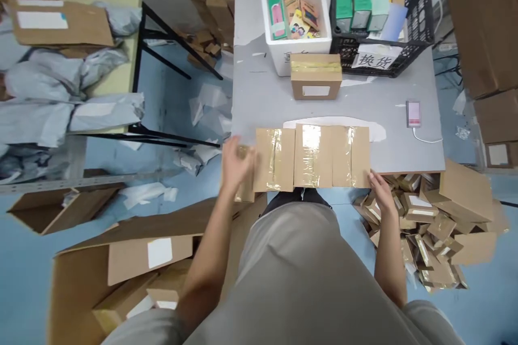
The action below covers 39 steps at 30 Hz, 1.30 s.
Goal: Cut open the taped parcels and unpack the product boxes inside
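Brown cardboard, four taped cartons in a row along the near table edge, between the two hands. Left hand (237,167) is over the left-end carton (245,188), fingers curled, motion-blurred; can't tell if it's gripping or just resting. Right hand (381,191) has fingertips at the outer near corner of the right-end carton (351,156); can't confirm a firm pinch.

Second carton (265,159) is just right of the left hand, thin gap to the left-end one. Third carton (313,156) sits midway between hands, side against the right-end one, shiny tape down its top.

Beyond the hands, on the grey table (263,91): small carton (315,86) with a white label, in front of a white tub (279,56) of small packs. Black crate (418,51) with green boxes is right of that. Small device (413,113) on a white cable lies past the right hand, to its right.

Carton heap (421,210) is right of the right hand, below table level. Big open carton (76,280) is left of the left forearm, lower down.
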{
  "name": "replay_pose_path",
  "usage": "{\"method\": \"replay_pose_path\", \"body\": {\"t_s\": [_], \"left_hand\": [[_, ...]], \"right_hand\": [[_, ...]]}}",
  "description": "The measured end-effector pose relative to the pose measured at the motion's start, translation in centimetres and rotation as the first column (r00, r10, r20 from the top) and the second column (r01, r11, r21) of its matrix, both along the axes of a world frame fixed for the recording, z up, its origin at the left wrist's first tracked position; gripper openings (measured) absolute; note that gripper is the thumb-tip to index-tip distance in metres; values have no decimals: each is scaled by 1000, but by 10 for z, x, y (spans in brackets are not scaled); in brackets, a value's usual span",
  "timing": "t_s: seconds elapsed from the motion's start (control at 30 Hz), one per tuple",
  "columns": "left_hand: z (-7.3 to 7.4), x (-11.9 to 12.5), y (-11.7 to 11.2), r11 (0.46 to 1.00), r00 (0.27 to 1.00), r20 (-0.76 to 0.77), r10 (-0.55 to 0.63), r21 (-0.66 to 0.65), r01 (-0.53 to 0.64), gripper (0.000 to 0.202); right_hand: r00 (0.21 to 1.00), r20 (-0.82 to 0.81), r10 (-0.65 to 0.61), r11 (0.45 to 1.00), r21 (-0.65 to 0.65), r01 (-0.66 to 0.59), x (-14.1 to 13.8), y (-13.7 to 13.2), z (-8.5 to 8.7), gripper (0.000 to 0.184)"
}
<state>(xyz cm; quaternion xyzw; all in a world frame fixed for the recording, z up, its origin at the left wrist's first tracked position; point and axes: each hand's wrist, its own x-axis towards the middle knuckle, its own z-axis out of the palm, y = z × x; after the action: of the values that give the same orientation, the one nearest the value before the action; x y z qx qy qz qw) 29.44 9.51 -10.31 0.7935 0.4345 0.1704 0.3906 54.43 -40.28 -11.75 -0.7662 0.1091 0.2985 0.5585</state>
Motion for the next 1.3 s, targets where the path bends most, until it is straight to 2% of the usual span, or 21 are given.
{"method": "replay_pose_path", "body": {"t_s": [0.03,0.07,0.1,0.13,0.2,0.3,0.4,0.53,0.67,0.83,0.97,1.1,1.2,1.3], "left_hand": [[-8,-37,20,990,989,-72,127,-59,-131,78],[-16,-69,35,958,967,-162,196,-178,-224,89],[-24,-95,44,905,949,-241,205,-323,-277,98],[-32,-116,48,869,947,-266,181,-407,-281,103],[-43,-140,44,779,966,-238,96,-587,-222,105],[-54,-146,25,669,989,-106,100,-729,-146,105],[-60,-137,16,631,981,-51,187,-759,-160,104],[-63,-125,29,625,985,-18,172,-771,-123,92],[-59,-113,41,639,987,-43,152,-758,-132,83],[-41,-104,55,604,986,-104,133,-780,-164,77],[-30,-74,82,653,980,-55,193,-738,-170,69],[-27,-15,114,688,972,26,233,-711,-146,69],[-32,27,129,680,967,25,252,-716,-158,73],[-41,49,138,644,962,-60,267,-731,-225,75]], "right_hand": [[999,-31,23,1000,10,-22,10,8,3,66],[997,-68,47,999,13,-46,19,16,5,65],[992,-106,69,998,6,-69,27,25,6,63],[987,-136,88,996,-8,-89,33,34,8,61],[979,-171,107,992,-43,-116,40,47,12,59],[978,-194,79,988,-119,-103,43,59,22,56],[979,-202,11,972,-230,-58,41,68,34,54],[964,-246,-100,946,-325,15,38,78,35,52],[963,-249,-102,959,-282,28,31,79,29,54],[980,-185,-70,977,-212,30,29,80,33,53],[984,-151,-93,974,-219,58,66,102,42,52],[990,-137,-4,999,-52,-3,129,138,44,52],[985,-161,65,997,50,-58,167,161,38,53],[972,-200,122,992,68,-111,188,172,28,51]]}}
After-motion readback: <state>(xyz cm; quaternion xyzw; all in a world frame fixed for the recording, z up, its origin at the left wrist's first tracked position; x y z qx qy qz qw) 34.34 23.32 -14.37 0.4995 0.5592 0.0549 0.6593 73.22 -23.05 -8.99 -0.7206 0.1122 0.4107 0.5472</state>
